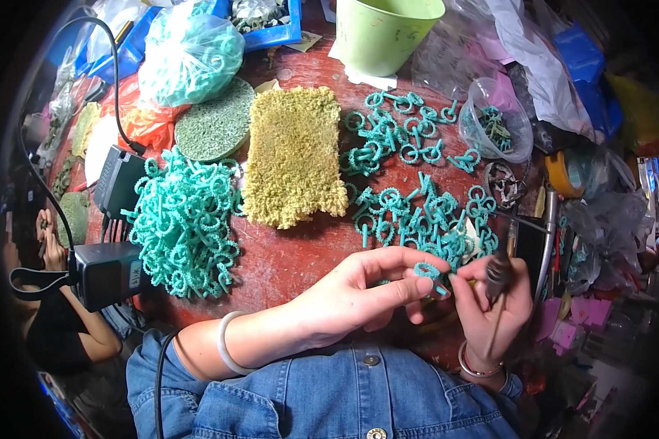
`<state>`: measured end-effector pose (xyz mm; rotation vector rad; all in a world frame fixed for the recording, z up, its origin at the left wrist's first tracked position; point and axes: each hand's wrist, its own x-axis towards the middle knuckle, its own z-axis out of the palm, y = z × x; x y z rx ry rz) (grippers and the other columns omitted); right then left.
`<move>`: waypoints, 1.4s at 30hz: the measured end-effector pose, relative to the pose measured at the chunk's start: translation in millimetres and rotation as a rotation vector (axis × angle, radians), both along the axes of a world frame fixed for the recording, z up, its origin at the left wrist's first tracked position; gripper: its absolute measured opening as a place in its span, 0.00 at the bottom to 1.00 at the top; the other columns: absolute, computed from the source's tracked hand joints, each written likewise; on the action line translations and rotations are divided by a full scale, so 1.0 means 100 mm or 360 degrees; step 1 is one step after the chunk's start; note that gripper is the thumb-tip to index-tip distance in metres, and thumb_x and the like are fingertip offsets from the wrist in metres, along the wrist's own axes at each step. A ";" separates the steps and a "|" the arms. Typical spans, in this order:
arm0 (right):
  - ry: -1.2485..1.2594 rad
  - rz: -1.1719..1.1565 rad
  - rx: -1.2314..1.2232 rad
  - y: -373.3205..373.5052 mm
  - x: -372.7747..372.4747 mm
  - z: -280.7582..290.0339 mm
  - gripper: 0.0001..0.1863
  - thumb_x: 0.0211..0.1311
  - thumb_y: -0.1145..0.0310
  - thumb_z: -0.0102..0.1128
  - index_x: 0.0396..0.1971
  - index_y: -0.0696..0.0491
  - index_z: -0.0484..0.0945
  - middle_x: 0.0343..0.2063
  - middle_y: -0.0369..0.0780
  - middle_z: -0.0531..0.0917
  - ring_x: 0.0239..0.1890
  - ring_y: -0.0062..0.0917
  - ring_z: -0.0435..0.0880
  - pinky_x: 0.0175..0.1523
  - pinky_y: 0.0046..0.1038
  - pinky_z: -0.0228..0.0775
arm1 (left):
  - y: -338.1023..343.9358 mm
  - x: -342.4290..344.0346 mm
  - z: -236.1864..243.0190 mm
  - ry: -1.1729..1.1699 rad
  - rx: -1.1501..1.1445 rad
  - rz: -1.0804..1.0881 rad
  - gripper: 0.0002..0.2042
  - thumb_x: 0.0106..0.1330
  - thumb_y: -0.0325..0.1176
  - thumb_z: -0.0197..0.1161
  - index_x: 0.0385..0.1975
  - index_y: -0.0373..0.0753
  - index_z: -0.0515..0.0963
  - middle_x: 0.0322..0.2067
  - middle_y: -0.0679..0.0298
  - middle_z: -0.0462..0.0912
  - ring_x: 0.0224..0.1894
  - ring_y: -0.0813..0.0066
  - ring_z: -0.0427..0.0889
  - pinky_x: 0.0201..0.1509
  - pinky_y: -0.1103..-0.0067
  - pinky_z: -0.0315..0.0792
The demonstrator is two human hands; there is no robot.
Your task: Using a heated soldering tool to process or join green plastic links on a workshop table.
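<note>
My left hand (362, 289) is closed in a pinch on a small turquoise ring with a short stem (426, 271), held between thumb and fingers. Close beside it, my right hand (479, 311) is wrapped round a slim tool with a dark ribbed part (500, 274); its exact kind is unclear, and its tip is hard to make out. Just beyond both hands lies a loose spread of similar turquoise rings (395, 212), and farther back is another group of them (388, 135). A dense heap of rings (183, 227) stands to the left.
A rough yellow-green block (293, 154) lies mid-table beside a round speckled green pad (216, 121). Behind stand a light green bucket (388, 36) and a bag of turquoise pieces (190, 55). A clear tub (520, 121) is at right. Black adapters (110, 271) with cables edge the left; another person's arm (91, 329) shows beyond.
</note>
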<state>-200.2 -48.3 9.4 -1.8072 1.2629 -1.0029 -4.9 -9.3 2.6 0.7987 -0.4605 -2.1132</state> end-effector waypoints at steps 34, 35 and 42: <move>-0.0448 -0.0004 0.0235 0.02 -0.21 0.18 0.17 0.62 0.64 0.53 0.41 0.65 0.71 0.28 0.46 0.81 0.22 0.15 0.71 0.31 0.15 0.61 | 0.02 -0.07 -0.08 -0.0206 -0.0350 0.0106 0.12 0.64 0.27 0.59 0.46 0.36 0.75 0.34 0.68 0.78 0.31 0.84 0.74 0.37 0.85 0.71; -0.0470 -0.0054 0.0388 0.04 -0.22 0.23 0.16 0.62 0.64 0.53 0.39 0.64 0.73 0.28 0.46 0.81 0.22 0.16 0.72 0.30 0.15 0.61 | 0.02 -0.07 -0.08 -0.0207 -0.0351 0.0107 0.12 0.64 0.27 0.59 0.46 0.36 0.75 0.34 0.68 0.78 0.31 0.84 0.74 0.37 0.85 0.71; -0.0459 0.0121 0.0082 -0.04 -0.16 0.10 0.13 0.61 0.66 0.55 0.36 0.62 0.74 0.26 0.43 0.80 0.19 0.13 0.70 0.22 0.12 0.53 | 0.01 -0.05 -0.03 -0.0185 -0.0282 0.0098 0.12 0.64 0.29 0.59 0.47 0.37 0.74 0.33 0.69 0.77 0.30 0.85 0.74 0.36 0.87 0.69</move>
